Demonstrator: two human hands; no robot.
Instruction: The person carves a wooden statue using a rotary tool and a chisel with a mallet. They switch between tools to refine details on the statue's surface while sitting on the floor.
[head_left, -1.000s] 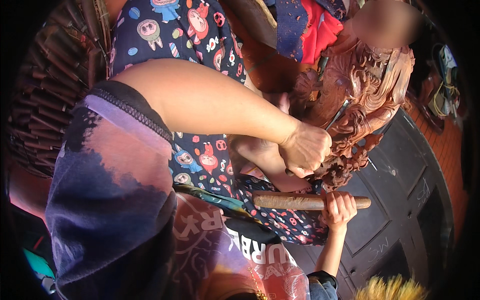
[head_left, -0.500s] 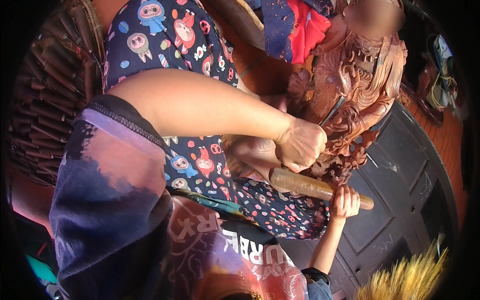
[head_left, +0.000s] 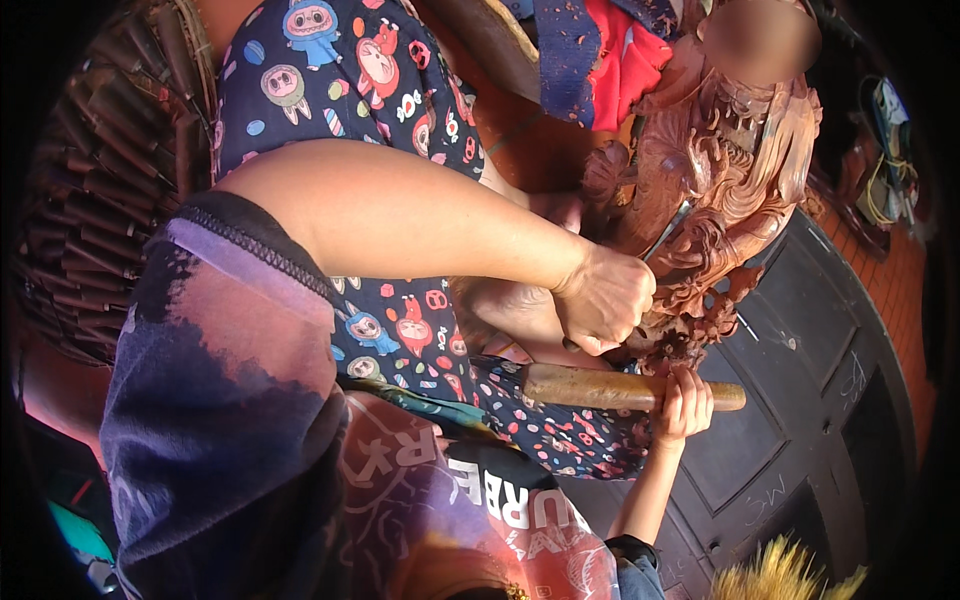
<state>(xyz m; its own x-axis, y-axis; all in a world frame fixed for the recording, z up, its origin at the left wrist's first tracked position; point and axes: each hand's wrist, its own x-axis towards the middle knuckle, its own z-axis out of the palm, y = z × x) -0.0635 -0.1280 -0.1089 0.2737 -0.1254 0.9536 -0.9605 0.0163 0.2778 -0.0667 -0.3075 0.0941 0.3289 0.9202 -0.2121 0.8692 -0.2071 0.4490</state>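
Note:
My left hand [head_left: 605, 300] is closed in a fist around a chisel [head_left: 668, 232]. Most of its handle is hidden by my fingers, with a dark end showing below the fist. The narrow metal blade points up and right against a reddish-brown wood carving [head_left: 740, 190] full of curls and folds. Whether the edge bites into the wood, I cannot tell. Below, my right hand [head_left: 685, 405] grips a long wooden mallet [head_left: 590, 388] near its right end. The mallet lies nearly level, its thick left end apart from the chisel handle and just below my left fist.
Many dark-handled tools [head_left: 100, 200] are packed together at the far left. A dark panelled board [head_left: 770, 420] lies beneath the carving. Red cloth [head_left: 630, 65] and a wooden piece [head_left: 497, 40] are at the top; yellow bristles [head_left: 780, 575] rise at lower right.
The mallet's left end has swung down and left, away from my left fist, so it lies more level. My left hand and the chisel keep nearly the same place against the carving.

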